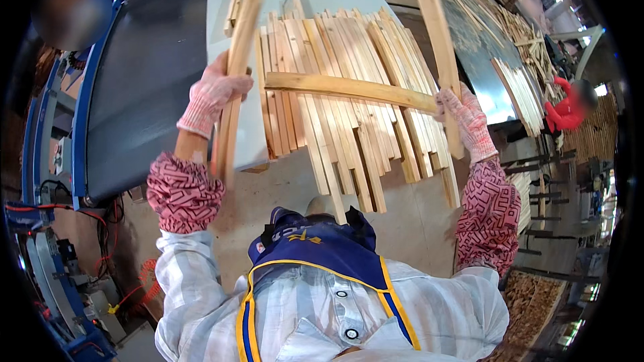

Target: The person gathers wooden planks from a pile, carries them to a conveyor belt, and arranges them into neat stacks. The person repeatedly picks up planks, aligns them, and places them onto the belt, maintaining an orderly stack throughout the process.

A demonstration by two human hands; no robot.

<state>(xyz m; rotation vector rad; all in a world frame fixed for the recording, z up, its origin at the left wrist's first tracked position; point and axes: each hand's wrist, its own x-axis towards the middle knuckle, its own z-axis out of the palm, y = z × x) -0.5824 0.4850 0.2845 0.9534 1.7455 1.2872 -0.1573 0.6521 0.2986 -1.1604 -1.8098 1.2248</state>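
Note:
My left hand, in a pale pink knit glove, is closed around a long wooden strip held steeply upright. Opposite it, my gloved right hand grips another long wooden strip, which rises toward the far edge of the view. A shorter wooden strip lies crosswise between them, its right end at my right fingers; whether those fingers also hold it, I cannot tell. Beneath is a row of wooden strips side by side with uneven ends, several jutting past the near edge of the pale table.
A dark conveyor belt with a blue frame runs along the left. Farther right stands another table with stacked strips and a loose wood pile. A person in red is at far right. Cables and machinery fill the lower left.

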